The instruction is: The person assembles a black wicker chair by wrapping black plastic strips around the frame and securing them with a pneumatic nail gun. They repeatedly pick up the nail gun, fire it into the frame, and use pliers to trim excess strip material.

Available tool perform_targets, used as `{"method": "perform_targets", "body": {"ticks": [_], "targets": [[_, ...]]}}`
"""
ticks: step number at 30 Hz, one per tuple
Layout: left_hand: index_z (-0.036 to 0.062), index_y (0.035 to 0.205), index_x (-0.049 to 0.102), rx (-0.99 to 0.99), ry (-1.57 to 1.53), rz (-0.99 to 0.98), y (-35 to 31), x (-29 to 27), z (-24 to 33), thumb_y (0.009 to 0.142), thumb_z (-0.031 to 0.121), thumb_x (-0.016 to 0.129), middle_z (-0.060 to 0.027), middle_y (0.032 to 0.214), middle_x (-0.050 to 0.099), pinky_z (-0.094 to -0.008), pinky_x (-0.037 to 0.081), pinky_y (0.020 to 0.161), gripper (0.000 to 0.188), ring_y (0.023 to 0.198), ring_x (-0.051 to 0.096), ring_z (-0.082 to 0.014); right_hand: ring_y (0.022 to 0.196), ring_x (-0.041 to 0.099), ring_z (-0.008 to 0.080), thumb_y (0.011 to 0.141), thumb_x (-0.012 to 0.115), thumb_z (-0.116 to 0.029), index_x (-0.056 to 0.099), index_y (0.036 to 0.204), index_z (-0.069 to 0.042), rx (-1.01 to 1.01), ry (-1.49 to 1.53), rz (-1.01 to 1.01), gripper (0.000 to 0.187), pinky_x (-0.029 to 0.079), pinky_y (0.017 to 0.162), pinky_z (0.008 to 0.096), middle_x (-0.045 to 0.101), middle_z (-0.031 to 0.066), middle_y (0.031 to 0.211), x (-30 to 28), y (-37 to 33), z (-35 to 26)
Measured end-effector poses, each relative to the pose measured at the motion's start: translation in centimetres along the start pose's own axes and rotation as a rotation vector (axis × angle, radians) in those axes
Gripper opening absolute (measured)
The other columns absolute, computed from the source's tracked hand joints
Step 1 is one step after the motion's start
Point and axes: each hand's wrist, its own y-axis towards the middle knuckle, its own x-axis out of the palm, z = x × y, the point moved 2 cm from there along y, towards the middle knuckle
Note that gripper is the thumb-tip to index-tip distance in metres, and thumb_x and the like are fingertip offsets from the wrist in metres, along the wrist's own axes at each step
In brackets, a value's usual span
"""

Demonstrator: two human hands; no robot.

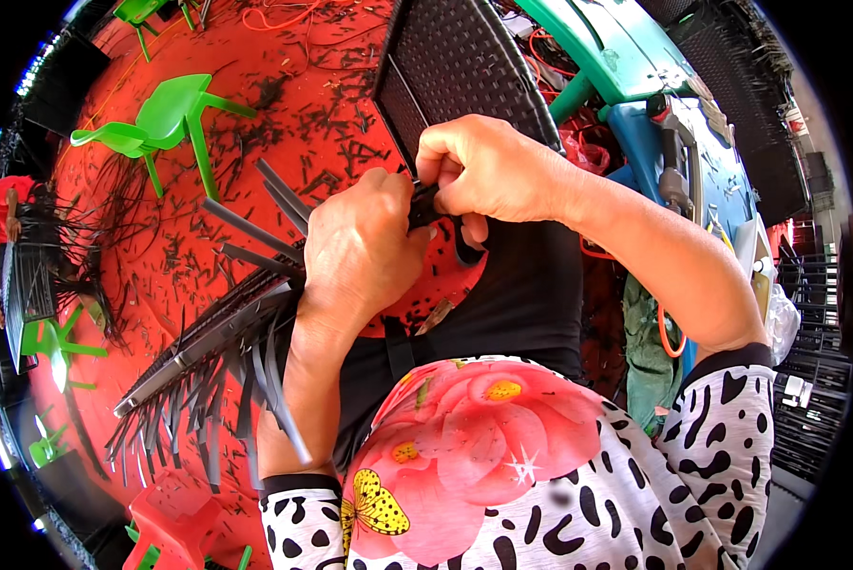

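Observation:
Both my hands are closed close together at one corner of a dark wicker furniture piece. It has a tightly woven black panel (469,71) at the far side and a bar fringed with loose flat strips (227,366) running to the lower left. My left hand (362,247) is curled over the dark frame, with several grey-black strips (246,226) sticking out beyond it. Just right of it, my right hand (493,171) is bent with thumb and fingers pinched at a dark strip (421,204). The fingers hide most of the spot being worked.
Cut strip scraps litter the red floor (293,104). A green plastic chair (170,119) stands at the far left, a red stool (174,522) at the lower left. To the right, a blue surface (654,152) carries a tool (671,157). Another person (8,204) is at the left edge.

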Motion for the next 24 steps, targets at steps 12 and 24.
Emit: {"method": "perform_targets", "body": {"ticks": [12,24], "targets": [[0.0016,0.084,0.059,-0.025,-0.002,0.001,0.2,-0.1,0.1,0.064,0.010,0.075,-0.0148,0.080,0.060,-0.0430,0.050,0.065,0.027,0.076,0.063,-0.0348,0.054,0.065,0.0175,0.077,0.061,0.002,0.053,0.096,0.005,-0.075,0.038,0.017,0.020,0.048,0.049,0.0279,0.057,0.0069,0.073,0.0,-0.6,0.4],[0.0028,0.084,0.061,-0.032,0.000,0.032,1.5,-0.7,-0.7,0.062,0.010,0.079,-0.0115,0.077,0.060,-0.0396,0.047,0.065,0.029,0.074,0.061,-0.0320,0.066,0.063,0.0180,0.080,0.065,-0.001,0.057,0.095,-0.001,-0.480,0.088,0.588,0.017,0.050,0.059,0.0286,0.061,0.0067,0.082,1.8,-2.8,4.3]]}}
